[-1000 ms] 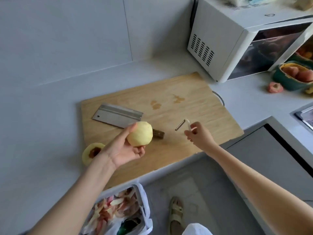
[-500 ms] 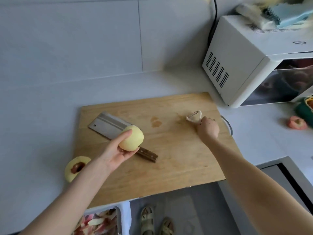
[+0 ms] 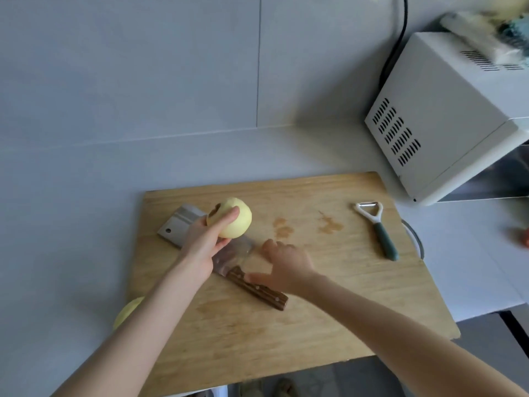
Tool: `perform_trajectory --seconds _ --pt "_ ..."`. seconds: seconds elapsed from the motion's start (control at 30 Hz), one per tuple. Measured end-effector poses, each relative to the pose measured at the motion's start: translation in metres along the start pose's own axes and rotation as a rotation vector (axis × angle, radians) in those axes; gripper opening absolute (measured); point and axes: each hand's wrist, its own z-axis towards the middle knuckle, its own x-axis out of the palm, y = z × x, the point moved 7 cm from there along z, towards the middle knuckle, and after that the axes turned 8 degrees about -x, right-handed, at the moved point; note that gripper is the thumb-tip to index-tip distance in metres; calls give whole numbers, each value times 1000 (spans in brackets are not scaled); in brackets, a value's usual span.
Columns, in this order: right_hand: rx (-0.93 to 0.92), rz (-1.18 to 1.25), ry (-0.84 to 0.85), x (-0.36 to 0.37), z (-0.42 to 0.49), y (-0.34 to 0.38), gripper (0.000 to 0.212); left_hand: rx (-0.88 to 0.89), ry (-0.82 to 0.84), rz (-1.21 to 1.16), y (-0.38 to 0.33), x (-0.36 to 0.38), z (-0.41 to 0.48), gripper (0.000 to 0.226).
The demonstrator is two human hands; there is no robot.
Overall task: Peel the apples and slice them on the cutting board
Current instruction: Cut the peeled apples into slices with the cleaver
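Observation:
My left hand [image 3: 204, 242] holds a peeled pale-yellow apple [image 3: 236, 222] just above the left part of the wooden cutting board [image 3: 329, 296]. A cleaver lies across the board, its steel blade [image 3: 179, 224] partly under my left hand and its dark wooden handle [image 3: 260, 292] pointing toward me. Fingers spread and holding nothing, my right hand [image 3: 286, 266] hovers over the handle, the thumb touching or nearly touching it. The white peeler with a green handle [image 3: 378, 229] lies on the board's right side.
A second peeled apple [image 3: 127, 312] sits on the counter at the board's left edge, partly hidden by my left forearm. A white microwave [image 3: 446, 124] stands at the back right. A reddish blur [image 3: 522, 237] lies at the right edge.
My right hand has let go of the peeler on the board's right side and moved left to the cleaver handle. My left hand has carried the apple further back over the blade.

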Motion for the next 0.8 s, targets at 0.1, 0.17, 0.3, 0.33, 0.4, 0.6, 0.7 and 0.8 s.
perform_trajectory --seconds 0.1,0.17,0.3,0.33,0.4,0.6,0.7,0.8 --pt "-119 -25 -35 6 8 24 79 49 -56 -18 -8 -3 5 38" --pt "-188 -22 -1 10 13 35 74 78 -86 -21 -13 -3 9 43" --pt "-264 -90 51 20 15 47 69 147 -130 -6 -26 3 15 31" --pt "-263 -107 39 16 16 39 67 168 -140 5 -29 6 15 26" --pt "-261 -155 12 3 18 14 56 201 -144 55 -30 12 17 31" --pt "-279 -142 54 -30 -9 -64 45 174 -159 197 -4 45 16 74" --pt "118 -296 -219 -67 -25 -150 49 188 -134 229 5 72 18 70" --pt "388 -286 -79 -62 -37 -218 63 178 -116 253 6 97 22 76"
